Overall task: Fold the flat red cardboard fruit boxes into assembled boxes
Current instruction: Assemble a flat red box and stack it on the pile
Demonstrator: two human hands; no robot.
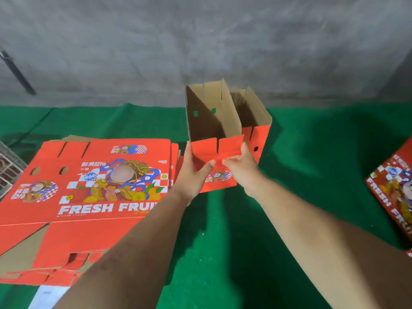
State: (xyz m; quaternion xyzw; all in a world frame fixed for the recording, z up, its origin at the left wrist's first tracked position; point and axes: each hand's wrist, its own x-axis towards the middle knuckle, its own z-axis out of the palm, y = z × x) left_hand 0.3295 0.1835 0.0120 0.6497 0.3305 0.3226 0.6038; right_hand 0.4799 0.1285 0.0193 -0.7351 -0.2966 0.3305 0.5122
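Left hand point(193, 169) and right hand point(239, 162) both grip half-folded box point(214, 121) near flap point(217, 147); flat stack point(89, 186) at 9 o'clock.

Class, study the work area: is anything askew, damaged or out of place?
The stack of flat boxes is untidy: lower sheets jut out crookedly at its near edge, with brown undersides showing. Both hands, left hand and right hand, hold the half-folded box, which looks undamaged.
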